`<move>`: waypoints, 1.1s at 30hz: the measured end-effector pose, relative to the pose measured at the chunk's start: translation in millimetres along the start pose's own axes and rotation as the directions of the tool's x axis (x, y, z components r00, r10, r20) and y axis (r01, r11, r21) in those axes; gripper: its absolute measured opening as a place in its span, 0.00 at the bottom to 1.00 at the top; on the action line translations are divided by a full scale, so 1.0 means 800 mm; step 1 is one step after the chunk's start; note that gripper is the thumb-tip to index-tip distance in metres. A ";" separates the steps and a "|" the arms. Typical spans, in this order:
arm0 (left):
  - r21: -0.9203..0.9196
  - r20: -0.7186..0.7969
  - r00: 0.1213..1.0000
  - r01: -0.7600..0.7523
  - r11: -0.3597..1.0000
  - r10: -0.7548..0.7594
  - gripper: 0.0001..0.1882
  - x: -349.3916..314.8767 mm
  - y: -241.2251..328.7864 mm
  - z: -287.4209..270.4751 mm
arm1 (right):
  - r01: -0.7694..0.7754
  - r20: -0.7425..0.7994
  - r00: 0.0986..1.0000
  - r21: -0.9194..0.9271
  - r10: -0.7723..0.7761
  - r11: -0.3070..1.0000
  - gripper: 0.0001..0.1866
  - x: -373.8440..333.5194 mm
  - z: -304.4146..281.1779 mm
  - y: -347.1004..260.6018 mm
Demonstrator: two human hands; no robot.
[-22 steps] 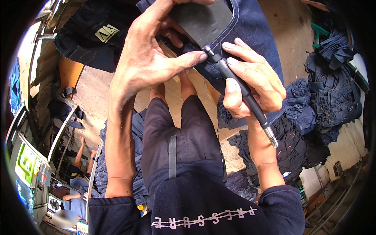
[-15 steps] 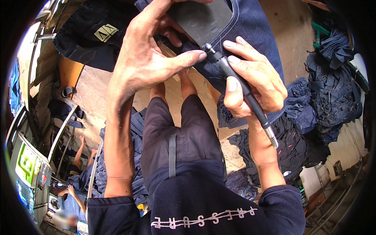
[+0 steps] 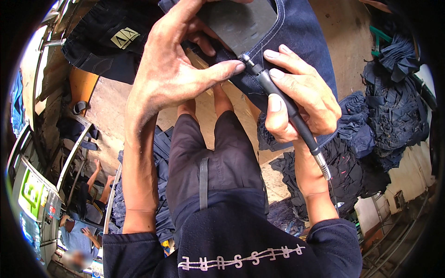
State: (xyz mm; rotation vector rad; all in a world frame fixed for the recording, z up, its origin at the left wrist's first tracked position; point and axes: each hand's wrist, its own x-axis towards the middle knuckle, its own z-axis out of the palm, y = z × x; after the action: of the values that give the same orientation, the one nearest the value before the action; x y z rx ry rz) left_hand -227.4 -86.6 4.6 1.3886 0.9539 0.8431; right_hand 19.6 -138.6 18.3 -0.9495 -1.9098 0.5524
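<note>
My right hand (image 3: 301, 95) is closed around a black pen-shaped tool (image 3: 287, 102) with a metal tip and a ribbed metal tail. Its tip rests by my left thumb, at the lower edge of a smooth dark grey panel (image 3: 245, 28). Dark blue denim (image 3: 306, 51) with double stitching curves round the panel's right side. My left hand (image 3: 174, 65) spreads over the panel's left side, its thumb stretched toward the tool tip and its index finger reaching the top edge. The other left fingers curl beside the panel and are partly hidden.
A black garment (image 3: 102, 41) with a pale patch lies at the upper left. Dark cloth heaps (image 3: 394, 106) pile up on the right, with black cloth (image 3: 333, 167) beside my right forearm. Folded dark cloth (image 3: 160, 171) lies near my left forearm. Another person (image 3: 81, 234) is at the lower left.
My hands and the tool have hardly moved. The tool's tail has dipped slightly, and a thin line now shows below it. The other person at the lower left has shifted posture.
</note>
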 end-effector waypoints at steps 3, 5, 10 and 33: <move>-0.010 0.006 1.000 0.011 1.000 -0.011 0.43 0.001 0.000 0.000 | -0.013 0.004 1.000 -0.005 0.013 1.000 0.15 0.002 -0.001 -0.001; -0.034 0.005 1.000 0.007 0.999 -0.007 0.43 0.002 0.001 0.001 | -0.020 -0.003 1.000 -0.009 0.019 1.000 0.15 0.002 -0.001 -0.001; 0.031 0.002 0.999 0.032 0.999 -0.032 0.42 0.002 0.014 0.002 | -0.041 0.032 0.999 0.031 0.040 0.999 0.15 -0.001 -0.004 -0.001; 0.139 -0.236 0.972 0.032 0.990 0.002 0.48 -0.001 0.014 0.033 | -0.052 0.005 0.999 0.039 0.052 0.998 0.14 0.015 -0.018 0.024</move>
State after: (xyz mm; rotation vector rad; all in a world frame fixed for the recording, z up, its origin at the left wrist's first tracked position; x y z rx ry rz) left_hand -203.4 -97.9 14.6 1.4210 1.2250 0.9590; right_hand 36.1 -117.3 18.2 -0.9763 -1.8756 0.6201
